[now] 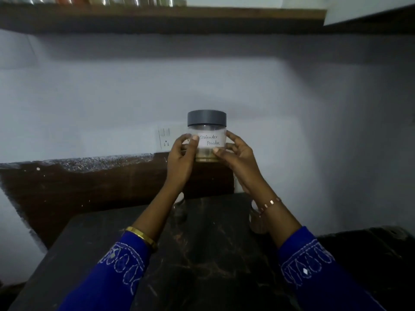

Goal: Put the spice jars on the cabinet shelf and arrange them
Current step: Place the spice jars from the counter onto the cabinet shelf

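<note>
Jar (206, 135) midair, well below shelf (161, 15)

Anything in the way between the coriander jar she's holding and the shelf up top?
Nothing. In the head view, only bare wall shows between the coriander jar and the shelf, where other jars already stand.

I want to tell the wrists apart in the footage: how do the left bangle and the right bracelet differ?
The left bangle is a solid, plain yellow-gold band; the right bracelet is a thin, rose-toned chain with small flat links. The bangle sits right at the blue sleeve cuff, while the bracelet lies farther from its cuff, nearer the hand. Both are metallic and worn on arms whose hands hold the coriander powder jar.
</note>
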### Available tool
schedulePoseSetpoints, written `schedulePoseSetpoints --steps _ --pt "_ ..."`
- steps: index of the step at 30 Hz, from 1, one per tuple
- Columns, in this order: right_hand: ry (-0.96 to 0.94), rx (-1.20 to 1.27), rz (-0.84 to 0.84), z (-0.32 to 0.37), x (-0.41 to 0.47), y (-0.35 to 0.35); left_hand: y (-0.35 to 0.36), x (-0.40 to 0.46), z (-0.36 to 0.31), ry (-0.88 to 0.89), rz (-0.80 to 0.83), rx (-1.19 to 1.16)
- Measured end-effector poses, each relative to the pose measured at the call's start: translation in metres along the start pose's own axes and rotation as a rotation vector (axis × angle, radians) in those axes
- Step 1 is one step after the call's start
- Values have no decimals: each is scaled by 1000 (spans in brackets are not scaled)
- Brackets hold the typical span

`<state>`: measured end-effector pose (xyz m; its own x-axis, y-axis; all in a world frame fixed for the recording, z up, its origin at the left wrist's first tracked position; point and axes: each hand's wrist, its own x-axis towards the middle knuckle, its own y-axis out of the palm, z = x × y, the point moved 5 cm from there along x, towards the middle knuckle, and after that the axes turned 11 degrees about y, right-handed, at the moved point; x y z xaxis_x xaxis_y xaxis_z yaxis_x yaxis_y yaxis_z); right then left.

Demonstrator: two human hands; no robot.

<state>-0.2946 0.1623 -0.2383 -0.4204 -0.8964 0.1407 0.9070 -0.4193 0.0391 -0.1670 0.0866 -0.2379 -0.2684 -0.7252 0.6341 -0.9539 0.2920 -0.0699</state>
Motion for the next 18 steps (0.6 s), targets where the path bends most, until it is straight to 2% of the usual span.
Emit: schedulePoseSetpoints --steps 5,10,14,18 --pt "-193 -40 -9 87 30 4 -7 72 -63 175 -81 20" --pt "-323 -48 -28 157 57 5 -9 134 -110 279 -57 32" --pt "-408 17 38 212 78 7 -14 180 -149 378 -60 7" --pt "-481 35 5 257 103 5 -12 225 -189 533 -85 156"
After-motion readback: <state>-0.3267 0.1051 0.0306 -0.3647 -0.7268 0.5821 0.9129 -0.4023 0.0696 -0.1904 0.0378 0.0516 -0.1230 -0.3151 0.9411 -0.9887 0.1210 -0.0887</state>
